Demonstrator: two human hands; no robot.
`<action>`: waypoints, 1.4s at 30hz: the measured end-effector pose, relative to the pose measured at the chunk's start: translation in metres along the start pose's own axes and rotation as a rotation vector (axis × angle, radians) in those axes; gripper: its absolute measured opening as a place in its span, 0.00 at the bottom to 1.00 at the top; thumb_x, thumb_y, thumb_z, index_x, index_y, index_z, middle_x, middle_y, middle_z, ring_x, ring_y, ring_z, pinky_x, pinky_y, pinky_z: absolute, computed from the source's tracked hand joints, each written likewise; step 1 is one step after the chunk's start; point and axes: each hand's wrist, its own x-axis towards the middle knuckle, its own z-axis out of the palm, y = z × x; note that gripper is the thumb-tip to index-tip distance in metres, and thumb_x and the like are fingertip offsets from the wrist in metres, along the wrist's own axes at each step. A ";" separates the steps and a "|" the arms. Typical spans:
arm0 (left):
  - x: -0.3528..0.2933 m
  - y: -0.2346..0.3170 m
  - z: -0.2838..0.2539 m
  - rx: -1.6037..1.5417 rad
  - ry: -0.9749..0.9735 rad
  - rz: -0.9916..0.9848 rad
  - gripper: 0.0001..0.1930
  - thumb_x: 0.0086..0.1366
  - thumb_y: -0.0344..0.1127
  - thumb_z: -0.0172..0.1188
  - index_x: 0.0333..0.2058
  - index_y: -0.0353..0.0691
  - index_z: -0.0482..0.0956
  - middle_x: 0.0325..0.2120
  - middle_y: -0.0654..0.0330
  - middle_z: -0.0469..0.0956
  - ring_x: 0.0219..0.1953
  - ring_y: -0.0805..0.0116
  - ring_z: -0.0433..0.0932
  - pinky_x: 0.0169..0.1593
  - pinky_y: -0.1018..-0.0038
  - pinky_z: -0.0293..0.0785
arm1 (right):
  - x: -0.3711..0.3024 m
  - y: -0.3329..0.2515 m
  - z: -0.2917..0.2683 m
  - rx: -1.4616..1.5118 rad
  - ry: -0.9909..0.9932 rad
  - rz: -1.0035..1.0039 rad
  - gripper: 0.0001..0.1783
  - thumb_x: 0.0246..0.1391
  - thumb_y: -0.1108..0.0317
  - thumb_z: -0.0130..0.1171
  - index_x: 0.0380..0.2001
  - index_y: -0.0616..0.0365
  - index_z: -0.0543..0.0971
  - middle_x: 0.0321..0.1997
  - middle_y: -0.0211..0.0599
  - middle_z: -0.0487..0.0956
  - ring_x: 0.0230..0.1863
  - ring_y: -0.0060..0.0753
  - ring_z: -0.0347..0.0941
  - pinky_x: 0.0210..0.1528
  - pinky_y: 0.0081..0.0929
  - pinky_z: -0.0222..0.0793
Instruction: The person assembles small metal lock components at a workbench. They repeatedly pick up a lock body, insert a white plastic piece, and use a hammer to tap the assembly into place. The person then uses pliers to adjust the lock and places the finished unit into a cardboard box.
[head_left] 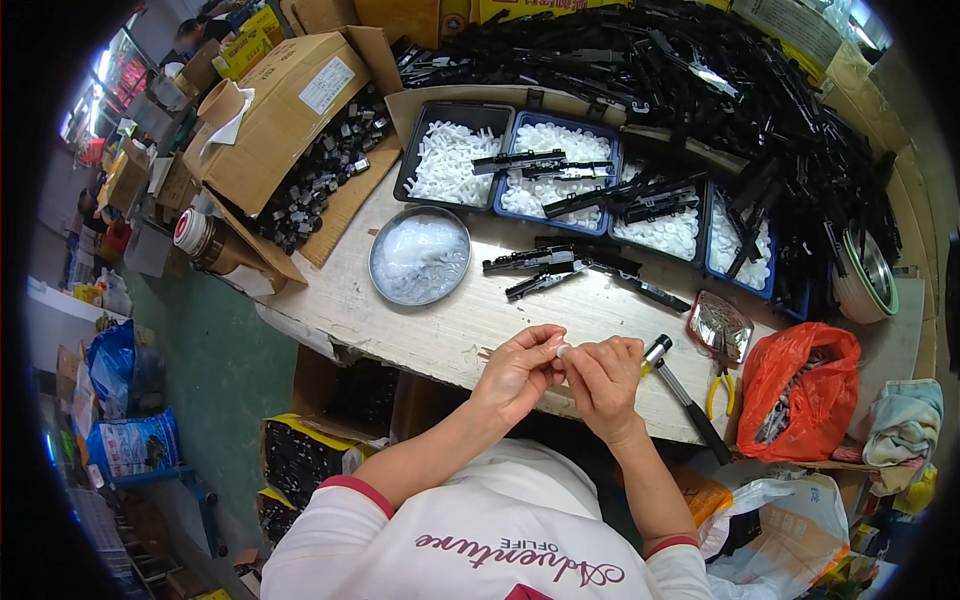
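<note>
My left hand (517, 374) and my right hand (606, 382) meet above the front edge of the workbench. Between their fingertips is a small white plastic part (563, 351), mostly covered, so its exact kind does not show. Both hands are closed in a pinch around it. Just beyond them lie several long black plastic pieces (545, 262). A round metal dish (420, 256) with a clear bag and small translucent pieces stands to their left. Beside my right hand rests a hammer (690, 405) with a dark handle grip.
Trays of white parts (455, 165) line the bench's back, some with black pieces across them. Behind is a large black heap (640, 70). A carton of metal parts (280, 130) stands left; a red plastic bag (800, 390), yellow-handled pliers (720, 393) and stacked bowls (865, 275) are right.
</note>
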 end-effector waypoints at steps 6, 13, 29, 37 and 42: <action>-0.010 0.000 0.012 0.227 0.026 0.089 0.09 0.59 0.26 0.53 0.40 0.33 0.72 0.29 0.58 0.75 0.30 0.72 0.75 0.34 0.76 0.75 | -0.001 0.004 0.001 0.196 -0.024 0.226 0.05 0.44 0.74 0.57 0.28 0.57 0.75 0.25 0.30 0.73 0.26 0.29 0.65 0.33 0.26 0.51; -0.013 -0.010 0.004 0.439 -0.040 0.309 0.12 0.59 0.26 0.53 0.43 0.33 0.73 0.28 0.59 0.74 0.27 0.77 0.74 0.30 0.80 0.75 | -0.003 0.000 -0.003 0.212 -0.030 0.302 0.06 0.43 0.74 0.59 0.28 0.58 0.75 0.24 0.29 0.72 0.27 0.30 0.65 0.32 0.25 0.52; -0.011 0.014 -0.007 1.019 0.036 0.461 0.11 0.54 0.25 0.59 0.38 0.38 0.78 0.24 0.67 0.70 0.22 0.83 0.66 0.26 0.86 0.65 | -0.017 0.009 0.001 0.067 -0.252 0.286 0.04 0.43 0.73 0.56 0.25 0.55 0.72 0.26 0.30 0.69 0.32 0.34 0.62 0.37 0.31 0.49; 0.000 0.012 -0.016 1.261 0.061 0.525 0.12 0.49 0.21 0.60 0.35 0.37 0.79 0.22 0.65 0.67 0.20 0.80 0.63 0.26 0.83 0.63 | -0.019 0.008 0.018 -0.065 -0.332 0.192 0.07 0.41 0.73 0.57 0.28 0.53 0.72 0.28 0.30 0.68 0.35 0.34 0.62 0.39 0.35 0.50; 0.004 0.014 -0.016 1.374 0.034 0.488 0.12 0.48 0.21 0.60 0.34 0.37 0.79 0.22 0.64 0.67 0.22 0.78 0.66 0.27 0.82 0.65 | -0.019 0.009 0.017 -0.119 -0.352 0.145 0.07 0.41 0.73 0.57 0.27 0.53 0.72 0.28 0.29 0.69 0.35 0.34 0.62 0.39 0.35 0.50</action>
